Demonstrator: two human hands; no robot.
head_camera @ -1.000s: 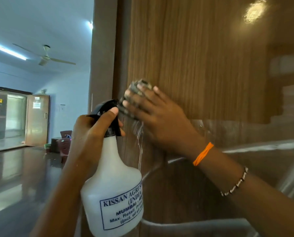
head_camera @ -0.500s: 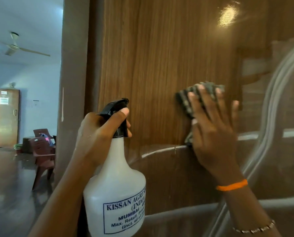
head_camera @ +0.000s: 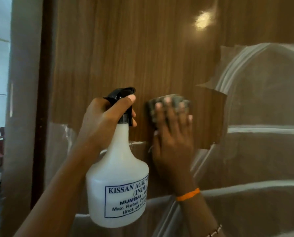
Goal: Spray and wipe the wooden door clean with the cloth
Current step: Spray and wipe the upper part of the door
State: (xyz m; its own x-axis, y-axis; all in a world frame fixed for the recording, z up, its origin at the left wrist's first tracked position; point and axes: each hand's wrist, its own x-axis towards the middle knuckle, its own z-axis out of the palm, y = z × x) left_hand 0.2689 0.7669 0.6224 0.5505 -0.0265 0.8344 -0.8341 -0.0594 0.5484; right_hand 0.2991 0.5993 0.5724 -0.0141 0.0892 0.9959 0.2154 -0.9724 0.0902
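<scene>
Right hand [head_camera: 173,144] flat on the door [head_camera: 142,48], fingers spread, pressing a grey cloth [head_camera: 166,103] to the wood at mid-frame. Left hand [head_camera: 103,120] wraps the neck of the spray bottle [head_camera: 117,177], forefinger over the trigger. Bottle upright, long axis vertical, nozzle aimed at the door just left of the cloth.

Risk, as I judge it: a squeeze now could wet the knuckles, or send runs down the glossy panel.

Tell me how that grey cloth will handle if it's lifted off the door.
Probably floppy: the cloth is bunched under the right hand, following the fingers. Likely light, since one flat palm pins it to the wooden door. Whether it is damp cannot be told.
</scene>
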